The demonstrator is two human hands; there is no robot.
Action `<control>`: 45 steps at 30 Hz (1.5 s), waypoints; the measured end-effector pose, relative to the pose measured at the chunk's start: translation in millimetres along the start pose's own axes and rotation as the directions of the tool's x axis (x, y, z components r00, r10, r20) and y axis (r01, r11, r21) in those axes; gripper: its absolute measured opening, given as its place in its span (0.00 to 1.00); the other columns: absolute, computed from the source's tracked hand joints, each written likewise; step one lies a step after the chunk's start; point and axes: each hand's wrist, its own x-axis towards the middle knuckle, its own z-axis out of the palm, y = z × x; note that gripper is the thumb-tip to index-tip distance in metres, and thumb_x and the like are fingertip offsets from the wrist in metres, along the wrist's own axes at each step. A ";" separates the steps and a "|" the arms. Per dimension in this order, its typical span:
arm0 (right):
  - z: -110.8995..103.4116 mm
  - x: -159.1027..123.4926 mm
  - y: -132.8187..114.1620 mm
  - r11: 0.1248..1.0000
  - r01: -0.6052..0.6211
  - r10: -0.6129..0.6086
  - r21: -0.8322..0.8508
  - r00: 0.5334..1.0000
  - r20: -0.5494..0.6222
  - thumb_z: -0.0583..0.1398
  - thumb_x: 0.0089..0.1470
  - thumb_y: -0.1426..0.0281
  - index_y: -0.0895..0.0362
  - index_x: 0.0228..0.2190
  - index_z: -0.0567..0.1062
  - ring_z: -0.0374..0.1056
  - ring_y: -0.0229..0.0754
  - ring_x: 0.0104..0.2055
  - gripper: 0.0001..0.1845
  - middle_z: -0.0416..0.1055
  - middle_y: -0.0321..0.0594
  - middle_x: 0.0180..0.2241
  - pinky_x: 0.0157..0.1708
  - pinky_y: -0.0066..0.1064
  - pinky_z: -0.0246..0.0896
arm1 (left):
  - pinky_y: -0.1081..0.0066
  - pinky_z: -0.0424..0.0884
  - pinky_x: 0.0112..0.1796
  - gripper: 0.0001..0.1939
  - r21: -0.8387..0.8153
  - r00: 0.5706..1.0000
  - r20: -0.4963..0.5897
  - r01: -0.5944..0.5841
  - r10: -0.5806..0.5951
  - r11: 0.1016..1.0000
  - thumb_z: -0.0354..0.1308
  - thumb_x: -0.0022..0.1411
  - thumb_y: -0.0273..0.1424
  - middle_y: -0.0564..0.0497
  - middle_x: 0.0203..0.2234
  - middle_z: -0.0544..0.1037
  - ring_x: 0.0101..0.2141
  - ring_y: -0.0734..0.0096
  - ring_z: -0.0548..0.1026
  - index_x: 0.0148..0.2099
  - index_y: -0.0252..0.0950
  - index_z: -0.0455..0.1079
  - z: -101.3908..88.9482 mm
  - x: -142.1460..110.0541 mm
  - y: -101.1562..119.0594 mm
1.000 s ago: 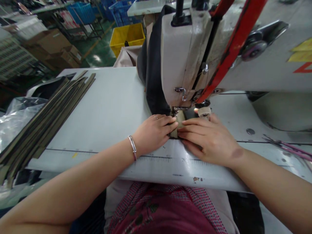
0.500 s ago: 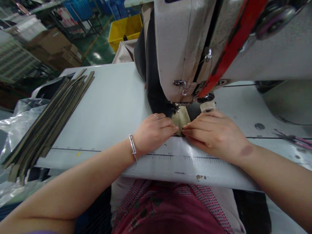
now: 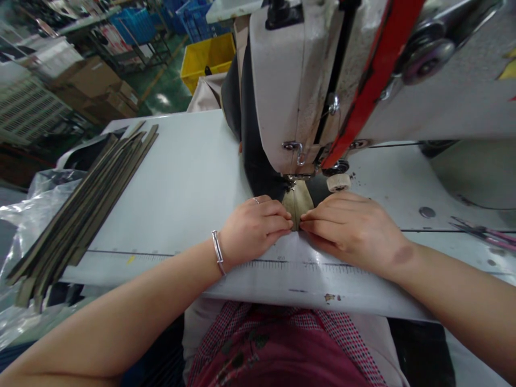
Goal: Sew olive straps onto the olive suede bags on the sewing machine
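Observation:
A sewing machine (image 3: 298,97) stands over the work, its presser foot (image 3: 291,185) down at a khaki fabric piece (image 3: 297,201) with a seam line along its middle. Black material (image 3: 258,166) adjoins the khaki piece and runs back behind the machine head. My left hand (image 3: 258,223) is closed, its fingertips pinching the khaki fabric's left near edge. On the other side my right hand (image 3: 350,223) is closed with fingers together, pinching the right near edge. The fabric's edges are partly hidden under my fingers.
Several dark khaki strips (image 3: 97,199) lie at the table's left end beside clear plastic (image 3: 52,188). Pink-handled scissors (image 3: 484,234) lie at right. A printed ruler scale (image 3: 258,263) runs along the front edge. Behind are a yellow bin (image 3: 205,59) and cardboard boxes (image 3: 92,80).
The camera view has shifted slightly, so the scene sits a little lower. Both hands stay at the khaki fabric, with more of its middle seam visible between them.

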 end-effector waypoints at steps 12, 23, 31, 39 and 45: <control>0.4 3.0 -0.3 0.997 -0.065 0.066 -0.034 0.997 0.029 0.57 0.58 0.73 0.55 0.37 0.79 0.72 0.43 0.40 0.10 0.77 0.40 0.37 0.42 0.37 0.65 | 0.68 0.72 0.43 0.09 0.038 1.000 -0.005 0.009 -0.009 0.999 0.54 0.67 0.31 0.51 0.39 0.79 0.39 0.72 0.75 0.42 0.38 0.77 0.4 3.9 -4.6; 1.0 -1.7 -1.8 0.999 -0.043 0.044 -0.032 0.999 0.026 0.57 0.59 0.72 0.56 0.44 0.77 0.71 0.44 0.46 0.13 0.76 0.42 0.45 0.46 0.40 0.67 | 0.67 0.72 0.50 0.12 0.179 0.977 0.116 -0.195 0.177 0.964 0.51 0.68 0.25 0.48 0.48 0.77 0.47 0.70 0.75 0.49 0.35 0.73 -8.2 -4.5 -11.1; 3.1 0.9 -0.4 0.993 -0.112 0.113 -0.036 0.993 0.038 0.57 0.56 0.73 0.58 0.44 0.76 0.70 0.46 0.47 0.14 0.75 0.43 0.45 0.49 0.41 0.65 | 0.68 0.72 0.47 0.11 0.224 0.988 0.104 -0.134 0.113 0.965 0.52 0.67 0.26 0.50 0.48 0.77 0.45 0.69 0.74 0.49 0.37 0.73 -3.6 1.5 -16.6; 4.0 6.4 1.8 0.978 -0.188 0.198 -0.091 0.974 0.107 0.54 0.59 0.70 0.57 0.46 0.75 0.69 0.49 0.49 0.15 0.74 0.44 0.47 0.47 0.43 0.65 | 0.70 0.72 0.44 0.10 0.245 0.994 0.090 -0.075 0.054 0.967 0.54 0.66 0.26 0.52 0.46 0.78 0.44 0.69 0.74 0.47 0.38 0.74 -2.1 10.2 -25.1; 7.0 11.0 4.4 0.961 -0.254 0.270 -0.110 0.949 0.164 0.52 0.61 0.67 0.57 0.48 0.74 0.68 0.51 0.50 0.18 0.73 0.44 0.48 0.48 0.45 0.64 | 0.69 0.72 0.44 0.10 0.238 0.999 0.047 -0.029 0.019 0.971 0.54 0.65 0.25 0.52 0.43 0.78 0.42 0.70 0.75 0.45 0.39 0.75 1.8 17.4 -35.2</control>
